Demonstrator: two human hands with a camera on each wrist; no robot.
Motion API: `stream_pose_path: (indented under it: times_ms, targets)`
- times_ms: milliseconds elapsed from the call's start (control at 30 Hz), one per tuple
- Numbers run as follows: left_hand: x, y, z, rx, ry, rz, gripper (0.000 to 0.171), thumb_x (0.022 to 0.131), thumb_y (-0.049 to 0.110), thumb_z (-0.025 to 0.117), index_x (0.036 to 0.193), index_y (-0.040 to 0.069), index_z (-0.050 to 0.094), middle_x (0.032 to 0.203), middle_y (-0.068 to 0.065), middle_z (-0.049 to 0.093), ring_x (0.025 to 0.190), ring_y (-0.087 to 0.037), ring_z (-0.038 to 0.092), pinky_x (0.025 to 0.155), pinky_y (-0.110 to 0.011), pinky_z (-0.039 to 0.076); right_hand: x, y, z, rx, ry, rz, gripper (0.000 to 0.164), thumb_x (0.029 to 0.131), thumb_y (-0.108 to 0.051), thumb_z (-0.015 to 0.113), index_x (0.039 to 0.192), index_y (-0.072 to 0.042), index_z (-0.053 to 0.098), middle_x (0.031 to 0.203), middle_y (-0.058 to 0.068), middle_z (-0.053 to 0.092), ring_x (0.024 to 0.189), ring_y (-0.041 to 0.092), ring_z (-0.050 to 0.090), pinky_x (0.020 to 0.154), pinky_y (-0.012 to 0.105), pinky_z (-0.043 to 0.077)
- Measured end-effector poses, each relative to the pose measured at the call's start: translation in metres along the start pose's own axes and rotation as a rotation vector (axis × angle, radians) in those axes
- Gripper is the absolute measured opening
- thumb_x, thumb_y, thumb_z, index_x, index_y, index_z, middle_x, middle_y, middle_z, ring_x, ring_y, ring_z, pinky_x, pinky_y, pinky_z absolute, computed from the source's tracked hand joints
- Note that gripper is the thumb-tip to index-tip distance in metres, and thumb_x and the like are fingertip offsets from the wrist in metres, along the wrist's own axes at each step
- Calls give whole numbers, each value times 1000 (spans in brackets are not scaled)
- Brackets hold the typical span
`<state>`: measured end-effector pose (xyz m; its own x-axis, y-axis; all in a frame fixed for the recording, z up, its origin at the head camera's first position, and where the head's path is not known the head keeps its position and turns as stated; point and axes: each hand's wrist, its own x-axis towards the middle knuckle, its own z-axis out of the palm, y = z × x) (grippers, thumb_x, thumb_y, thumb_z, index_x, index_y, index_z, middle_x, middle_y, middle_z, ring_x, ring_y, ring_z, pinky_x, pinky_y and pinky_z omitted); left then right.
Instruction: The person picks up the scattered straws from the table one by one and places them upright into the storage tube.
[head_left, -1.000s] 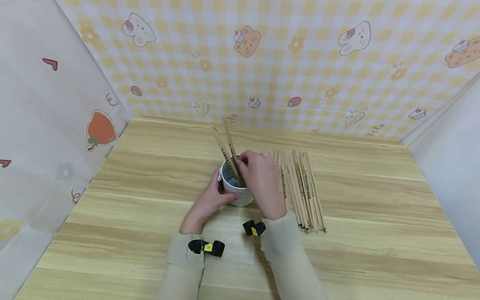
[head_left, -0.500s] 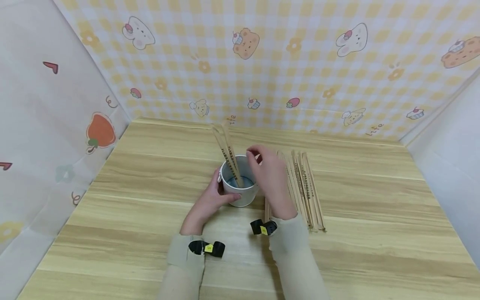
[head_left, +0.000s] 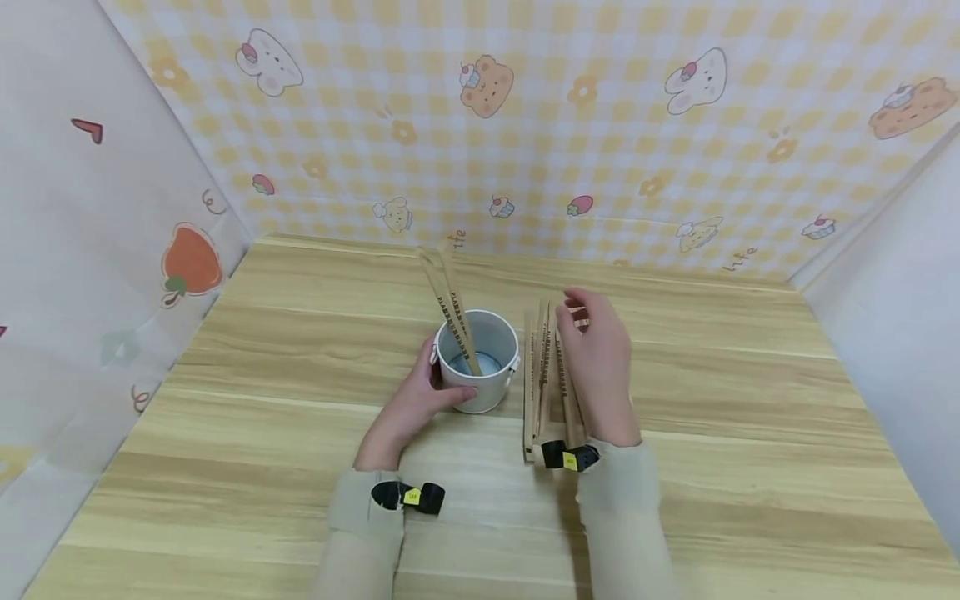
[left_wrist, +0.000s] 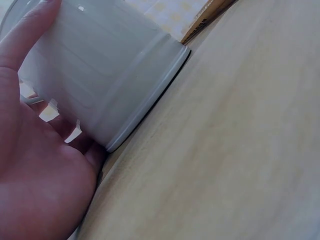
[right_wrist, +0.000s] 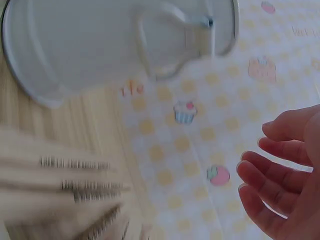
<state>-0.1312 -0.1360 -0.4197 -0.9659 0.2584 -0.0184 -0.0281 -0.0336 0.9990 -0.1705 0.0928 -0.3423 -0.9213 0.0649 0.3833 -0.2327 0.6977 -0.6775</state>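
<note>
A small white metal bucket [head_left: 487, 392] with side handles stands upright on the table. My left hand [head_left: 408, 408] grips its left side, thumb across the front and fingers round the back, which the left wrist view shows close up. Two long, slim brown paper-wrapped sticks [head_left: 459, 329] with dark print lean in the bucket toward the far left. To its right lie several like wrapped sticks [head_left: 546, 375], side by side. Above their right side hovers my right hand [head_left: 603, 358], its fingers loosely curled with nothing held. What is inside the wrappers is hidden.
The light wood-grain table [head_left: 750, 433] reaches back to a yellow checked cloth wall [head_left: 555, 150]. White cloth stands at the left [head_left: 97, 333] and right [head_left: 892, 250] sides. Both sleeves carry a black wrist-camera strap.
My right hand has left the bucket's mouth and moved right over the loose wrapped sticks. Two wrapped sticks stay in the bucket. My left hand keeps its hold.
</note>
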Motion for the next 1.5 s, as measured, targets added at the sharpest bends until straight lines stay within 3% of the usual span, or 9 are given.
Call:
stream_pose_path:
  times_ms: [367, 567, 1133, 1500]
  targets:
    - [1, -4, -1, 3, -7, 17, 96, 68, 14, 77, 139, 34, 16, 139, 0, 27, 129, -26, 24, 105, -42, 18, 0, 41, -22, -61, -60, 196, 33, 88, -25, 54, 117, -7, 57, 108, 9, 59, 91, 24, 56, 71, 40, 46]
    - [-5, 16, 4, -4, -11, 2, 96, 70, 9, 75, 142, 23, 13, 141, -7, 23, 131, -30, 18, 106, -42, 15, 0, 58, -27, -85, -131, 293, 38, 88, -26, 54, 121, -7, 53, 112, 11, 56, 95, 26, 53, 74, 41, 44]
    - [-6, 19, 5, 16, -13, -6, 96, 70, 12, 75, 142, 20, 11, 141, -9, 23, 130, -31, 19, 105, -42, 16, -3, 82, -28, -195, -424, 412, 58, 86, -27, 54, 131, 6, 36, 114, 26, 51, 98, 37, 51, 79, 47, 44]
    - [-6, 21, 5, 6, -14, -7, 95, 71, 9, 74, 142, 19, 11, 140, -10, 23, 130, -31, 21, 105, -41, 18, -7, 91, -27, -199, -451, 412, 55, 87, -26, 54, 128, 6, 38, 109, 25, 53, 94, 36, 52, 76, 45, 44]
